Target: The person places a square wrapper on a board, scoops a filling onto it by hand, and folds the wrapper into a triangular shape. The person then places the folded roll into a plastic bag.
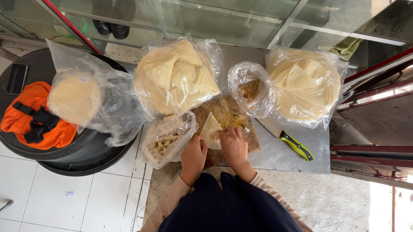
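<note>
1. Right hand: fingers pinch the folded pastry triangle.
2. Left hand: curled, touching the triangle's lower edge.
3. Triangle lies on the wooden board, near the green-handled knife.

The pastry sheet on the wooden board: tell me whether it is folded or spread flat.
Folded. The pastry sheet forms a pointed triangle on the wooden board, with both hands, left hand and right hand, at it.
</note>
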